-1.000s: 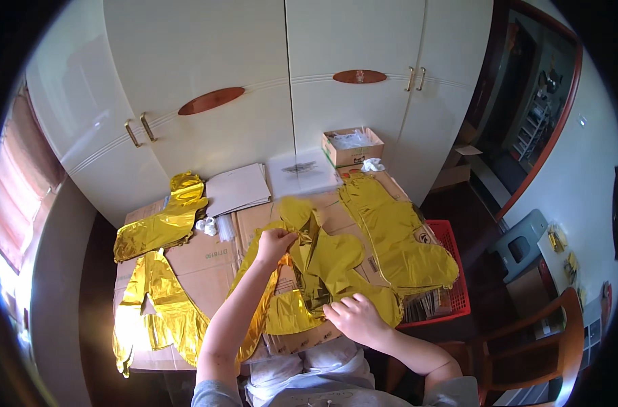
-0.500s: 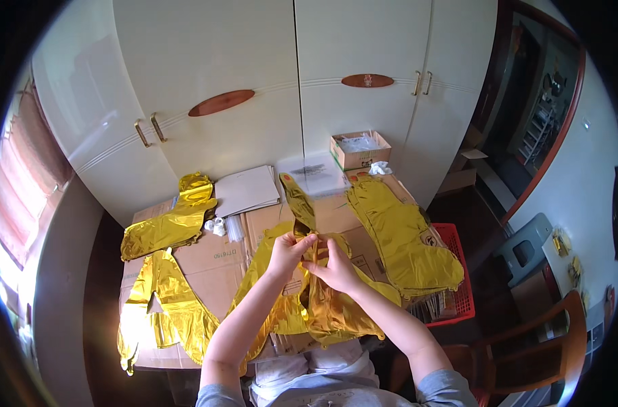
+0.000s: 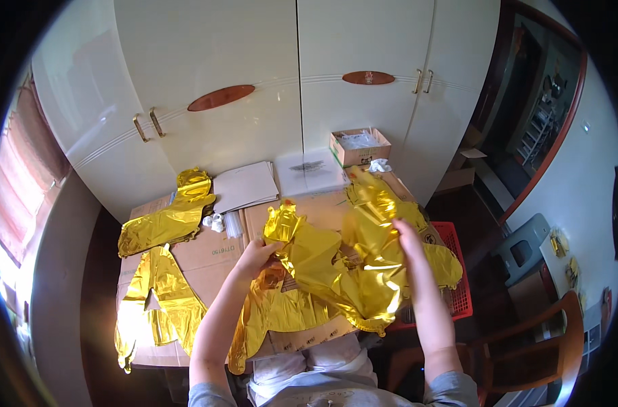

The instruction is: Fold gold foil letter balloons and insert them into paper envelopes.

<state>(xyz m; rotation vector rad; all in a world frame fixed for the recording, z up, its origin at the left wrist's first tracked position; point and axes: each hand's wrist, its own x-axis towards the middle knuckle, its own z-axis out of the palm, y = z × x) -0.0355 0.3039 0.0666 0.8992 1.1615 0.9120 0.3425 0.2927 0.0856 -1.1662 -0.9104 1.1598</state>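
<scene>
A flat, shiny gold foil balloon (image 3: 316, 254) is spread between my hands, above the table. My left hand (image 3: 258, 256) pinches its left edge. My right hand (image 3: 409, 239) grips the right side, its fingers partly hidden by the foil and slightly blurred. Beneath it, close to my body, lies another gold foil balloon (image 3: 282, 312). A pile of flat gold foil balloons (image 3: 441, 261) rests on the right, partly covered by the held one. On the left lie a folded gold pile (image 3: 156, 224) and a loose gold foil balloon (image 3: 163, 281) in bright sunlight.
Cardboard (image 3: 217, 268) covers the table. Behind are grey sheets (image 3: 246, 188), a clear plastic sheet (image 3: 312, 173), a small box (image 3: 360, 157) of clear bags and crumpled white tissue (image 3: 379, 165). A red basket (image 3: 464, 298) and a wooden chair (image 3: 570, 332) stand right.
My hands, earlier close together at the middle on a narrow part of foil, have moved apart. The gold balloon is now spread wide between them, its right part over the right pile.
</scene>
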